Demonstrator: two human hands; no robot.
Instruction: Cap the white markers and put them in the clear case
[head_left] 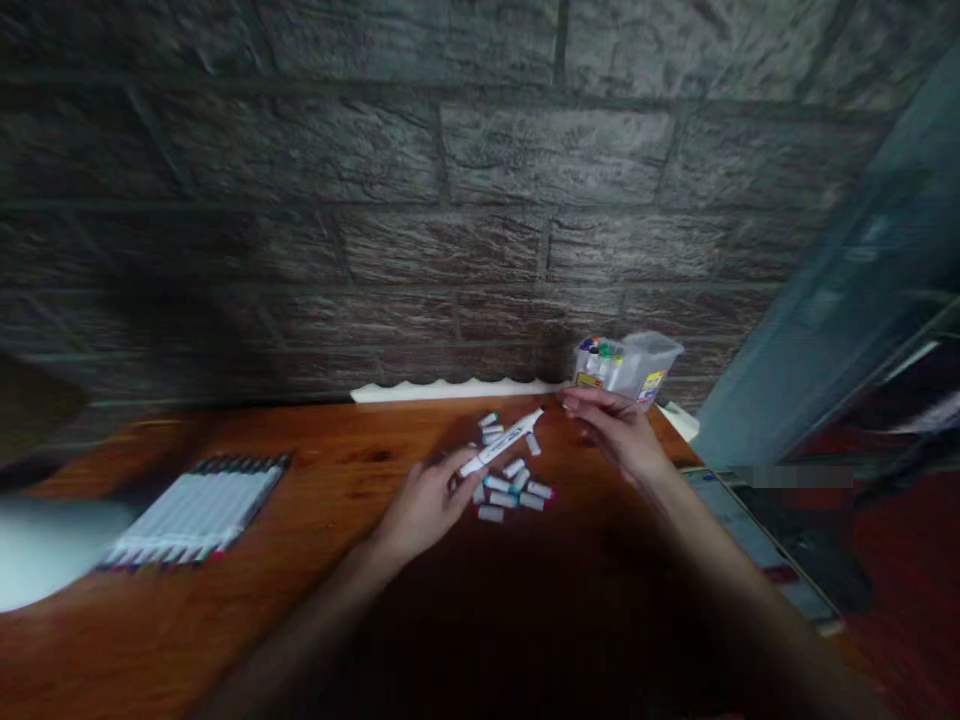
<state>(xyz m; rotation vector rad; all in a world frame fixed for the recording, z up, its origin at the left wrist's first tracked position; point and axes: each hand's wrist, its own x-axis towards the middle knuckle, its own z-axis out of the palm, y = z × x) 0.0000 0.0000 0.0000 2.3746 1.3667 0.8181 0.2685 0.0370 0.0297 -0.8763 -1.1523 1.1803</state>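
My left hand point(421, 508) is closed on the rear end of a white marker point(504, 445). The marker slants up to the right, its uncapped dark tip pointing toward my right hand. Just right of that tip, my right hand point(616, 430) has its fingertips pinched together; something small and pale may be between them, but I cannot make it out. Loose marker caps point(504, 499), grey-white with some coloured ends, lie scattered on the wooden table point(337, 500) below and around the marker.
A row of capped markers point(199, 515) lies side by side at the left. Behind my right hand stands a clear plastic box point(652, 355) with markers. A white scalloped strip point(457, 390) runs along the brick wall point(480, 240). A whitish blurred object point(52, 550) sits far left.
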